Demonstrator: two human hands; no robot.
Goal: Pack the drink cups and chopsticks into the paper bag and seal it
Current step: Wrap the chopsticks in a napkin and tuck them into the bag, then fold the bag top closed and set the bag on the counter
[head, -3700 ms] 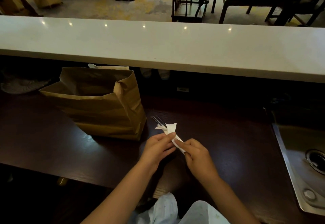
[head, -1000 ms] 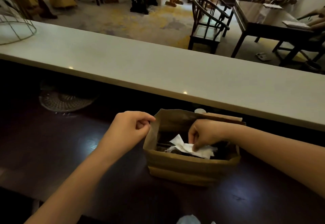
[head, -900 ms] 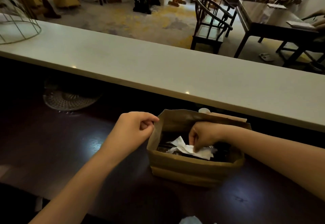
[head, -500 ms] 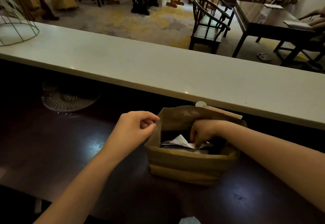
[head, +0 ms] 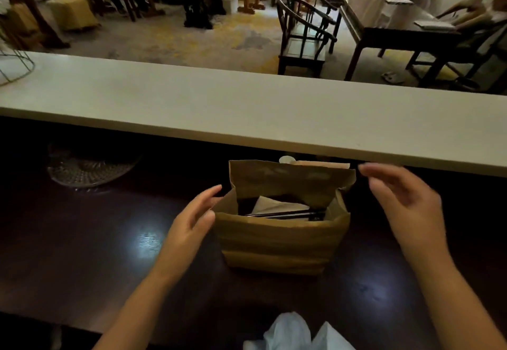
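A brown paper bag (head: 282, 242) stands open-topped on the dark counter (head: 109, 253) in front of me. Inside it lie dark chopsticks (head: 285, 214) across a white napkin (head: 274, 204); the cups are hidden in the dark interior. A white lid edge (head: 287, 159) peeks up behind the bag's rear flap. My left hand (head: 192, 220) hovers open at the bag's left side, fingers near the rim. To the right of the bag, level with its top, my right hand (head: 406, 198) is held up open, apart from the paper.
A pale stone bar top (head: 247, 108) overhangs just behind the bag. A woven round mat (head: 87, 170) lies at the far left under the ledge. A wire frame (head: 13, 67) stands on the bar top at left. Pale cloth (head: 296, 334) shows at the bottom edge.
My right hand came out of the bag, leaving the chopsticks and napkin inside, and moved out to the right. My left hand let go of the bag's rim and opened.
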